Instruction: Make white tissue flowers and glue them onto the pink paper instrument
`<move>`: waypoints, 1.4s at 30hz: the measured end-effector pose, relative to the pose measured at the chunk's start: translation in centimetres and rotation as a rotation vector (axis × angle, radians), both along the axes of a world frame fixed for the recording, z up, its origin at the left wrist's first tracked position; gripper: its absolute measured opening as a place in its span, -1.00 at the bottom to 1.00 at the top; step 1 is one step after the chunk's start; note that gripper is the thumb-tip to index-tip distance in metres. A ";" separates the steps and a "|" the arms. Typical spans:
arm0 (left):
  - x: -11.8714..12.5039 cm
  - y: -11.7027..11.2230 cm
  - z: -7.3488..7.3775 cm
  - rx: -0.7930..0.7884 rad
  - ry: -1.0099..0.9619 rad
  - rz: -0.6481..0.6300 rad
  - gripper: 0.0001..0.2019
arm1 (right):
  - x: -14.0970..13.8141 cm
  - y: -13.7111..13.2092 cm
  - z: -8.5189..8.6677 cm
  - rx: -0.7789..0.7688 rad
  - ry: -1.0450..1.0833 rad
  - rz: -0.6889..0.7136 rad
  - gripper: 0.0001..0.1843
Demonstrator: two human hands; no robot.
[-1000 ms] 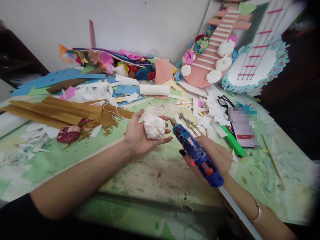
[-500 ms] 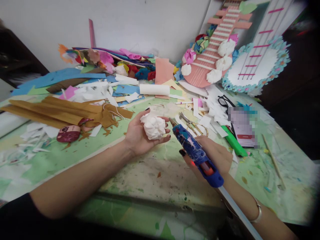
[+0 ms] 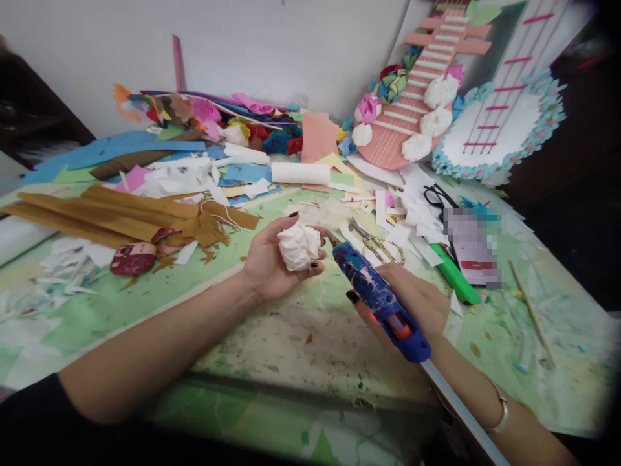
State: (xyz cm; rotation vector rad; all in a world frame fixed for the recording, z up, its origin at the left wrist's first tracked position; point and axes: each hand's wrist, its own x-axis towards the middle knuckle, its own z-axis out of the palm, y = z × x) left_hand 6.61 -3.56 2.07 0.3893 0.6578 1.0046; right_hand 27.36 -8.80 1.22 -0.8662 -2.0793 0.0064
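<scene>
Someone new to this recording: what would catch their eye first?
Probably the blue glue gun in the right hand, its nozzle near the crumpled white paper ball cradled in the left hand. Behind, at upper right, stands a pink guitar-shaped cutout with paper flowers, beside a white one edged in blue.

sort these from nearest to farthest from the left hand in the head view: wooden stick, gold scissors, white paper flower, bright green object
From the left hand:
1. White paper flower: held in it.
2. Gold scissors: on the table, to its right.
3. Bright green object: farther right, beside the phone.
4. Wooden stick: farthest right.
</scene>
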 end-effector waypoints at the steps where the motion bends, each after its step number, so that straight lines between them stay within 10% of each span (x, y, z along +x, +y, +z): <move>1: 0.0 0.0 0.0 0.003 -0.004 0.000 -0.57 | 0.0 0.0 -0.1 -0.005 0.000 0.006 -0.95; 42: 0.5 -0.5 -0.8 0.070 0.063 -0.091 -0.59 | -0.5 0.2 0.1 -0.060 -0.133 0.079 -0.88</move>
